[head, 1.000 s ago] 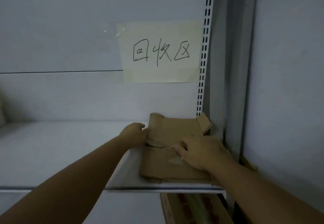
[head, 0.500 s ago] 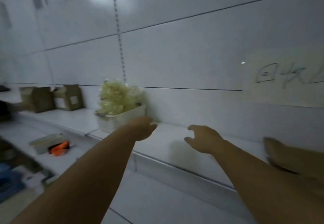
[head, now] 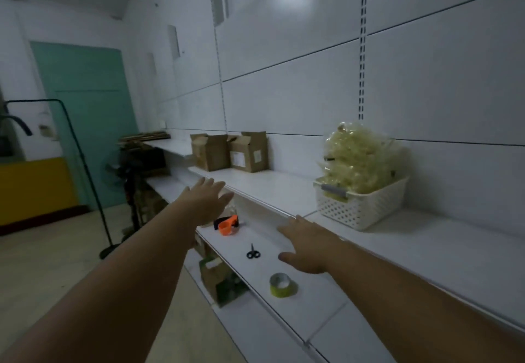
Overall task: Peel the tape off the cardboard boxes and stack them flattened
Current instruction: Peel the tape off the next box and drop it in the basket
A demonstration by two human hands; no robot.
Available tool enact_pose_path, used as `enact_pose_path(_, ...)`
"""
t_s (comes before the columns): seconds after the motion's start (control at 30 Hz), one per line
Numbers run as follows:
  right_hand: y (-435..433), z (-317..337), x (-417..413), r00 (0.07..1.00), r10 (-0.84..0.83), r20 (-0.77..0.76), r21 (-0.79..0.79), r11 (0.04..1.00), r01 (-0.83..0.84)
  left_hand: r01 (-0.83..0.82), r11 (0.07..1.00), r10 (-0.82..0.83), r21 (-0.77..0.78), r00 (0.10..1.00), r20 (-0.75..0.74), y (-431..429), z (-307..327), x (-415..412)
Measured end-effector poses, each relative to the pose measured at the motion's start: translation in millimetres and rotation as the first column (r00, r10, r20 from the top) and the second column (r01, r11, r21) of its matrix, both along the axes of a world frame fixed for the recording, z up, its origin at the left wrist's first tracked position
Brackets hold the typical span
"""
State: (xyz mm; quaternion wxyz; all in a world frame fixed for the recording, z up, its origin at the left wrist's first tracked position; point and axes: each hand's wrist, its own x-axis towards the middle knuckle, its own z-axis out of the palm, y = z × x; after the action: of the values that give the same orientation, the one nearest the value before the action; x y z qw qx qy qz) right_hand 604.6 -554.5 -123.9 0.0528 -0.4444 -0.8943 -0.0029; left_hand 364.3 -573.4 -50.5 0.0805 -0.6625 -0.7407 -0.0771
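Two upright cardboard boxes stand side by side at the far end of the upper white shelf (head: 278, 189): the left box (head: 209, 151) and the right box (head: 250, 151), which has a white label. Both have top flaps raised. My left hand (head: 206, 200) reaches out open toward them, short of the boxes and holding nothing. My right hand (head: 308, 244) hovers open, fingers spread, above the lower shelf (head: 284, 271). The flattened cardboard is out of view.
A white basket (head: 359, 206) heaped with crumpled clear tape sits on the upper shelf. On the lower shelf lie an orange tape dispenser (head: 227, 224), small black scissors (head: 252, 252) and a tape roll (head: 279, 284). A black stand (head: 85, 169) and a green door (head: 85, 106) are at the left.
My view swung left from the flattened cardboard under the paper sign. Both hands let go of it and now stretch out open toward the two standing boxes.
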Motion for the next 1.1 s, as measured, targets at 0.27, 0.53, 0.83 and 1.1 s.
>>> enact_pose_path(0.27, 91, 8, -96, 0.977, 0.132, -0.164, -0.008, 0.991, -0.136, -0.095, 0.992, 0.086, -0.080, 0.990, -0.111, 60, -24, -71)
enact_pose_path(0.53, 194, 8, -174, 0.964, 0.182, -0.196, -0.030, 0.981, -0.191, -0.197, 0.980, 0.196, -0.029, 0.980, -0.021, 135, -17, -151)
enact_pose_path(0.83, 289, -13, -291, 0.974, 0.204, -0.096, 0.008, 0.979, -0.204, -0.147, 0.989, 0.147, -0.036, 0.989, 0.007, 233, -38, -258)
enact_pose_path(1.1, 365, -13, -336, 0.998, 0.048, -0.046, 0.023, 0.999, -0.047, 0.026, 0.999, -0.028, -0.045, 0.999, -0.043, 350, -39, -329)
